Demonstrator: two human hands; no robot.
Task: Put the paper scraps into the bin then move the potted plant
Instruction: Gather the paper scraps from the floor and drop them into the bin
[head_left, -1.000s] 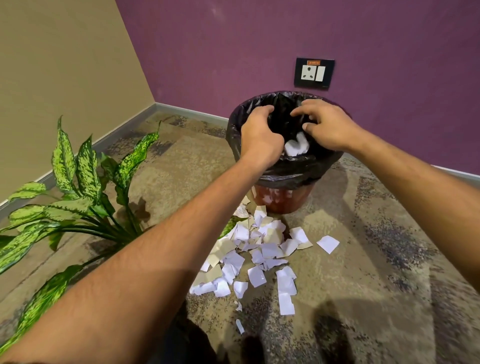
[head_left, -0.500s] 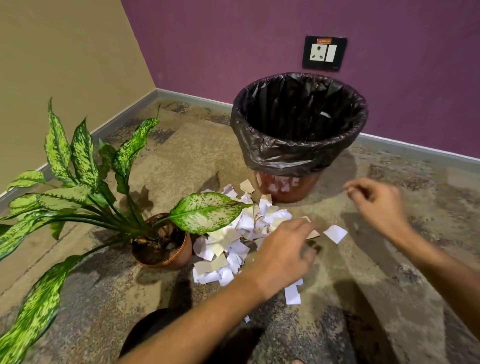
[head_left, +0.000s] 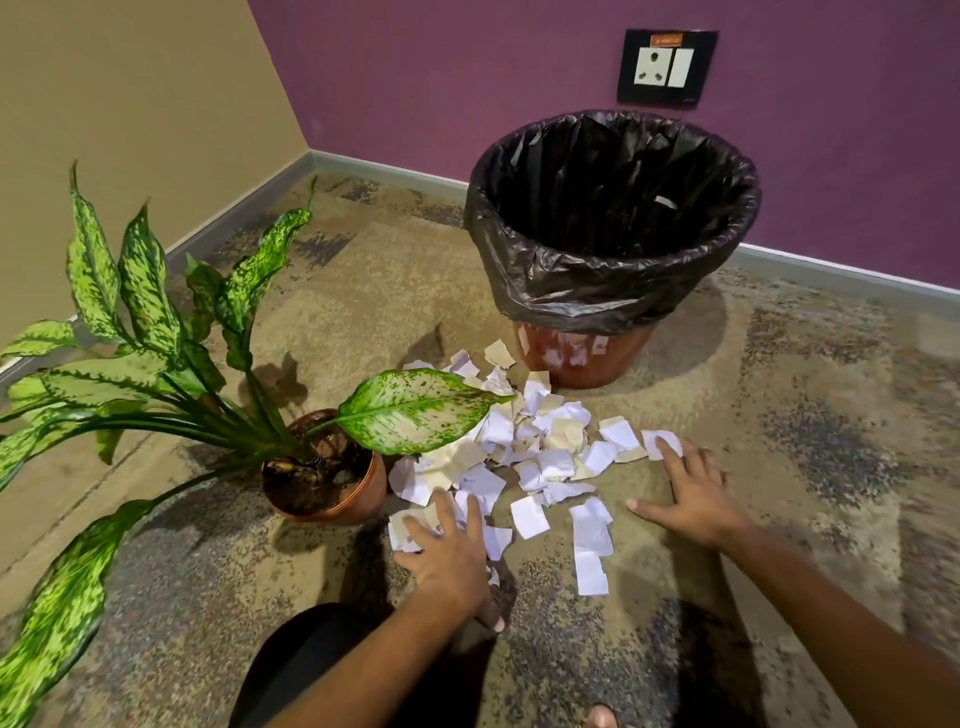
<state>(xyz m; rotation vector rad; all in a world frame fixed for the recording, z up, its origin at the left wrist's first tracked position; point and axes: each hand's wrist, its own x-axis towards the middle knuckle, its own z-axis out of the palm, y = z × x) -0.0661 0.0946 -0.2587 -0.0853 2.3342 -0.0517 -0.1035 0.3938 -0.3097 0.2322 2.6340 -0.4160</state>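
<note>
A pile of white and cream paper scraps (head_left: 535, 457) lies on the carpet in front of a red bin (head_left: 582, 358) lined with a black bag (head_left: 524, 275). My left hand (head_left: 452, 556) lies flat, fingers spread, on the pile's near left edge. My right hand (head_left: 691, 493) rests flat on the carpet at the pile's right edge, fingertips touching one scrap (head_left: 660, 441). The potted plant (head_left: 322, 478), in a brown pot with speckled green leaves, stands left of the scraps; one leaf (head_left: 415, 408) overhangs them.
The bin stands near a purple wall with a black socket plate (head_left: 667, 67). A beige wall and grey skirting run along the left. Long plant leaves (head_left: 57, 613) spread over the carpet at the left. My dark-clad knee (head_left: 311, 654) is at the bottom centre.
Both hands came out of the bin, where they dropped scraps, and moved down to the floor. They now lie spread on either side of the scrap pile.
</note>
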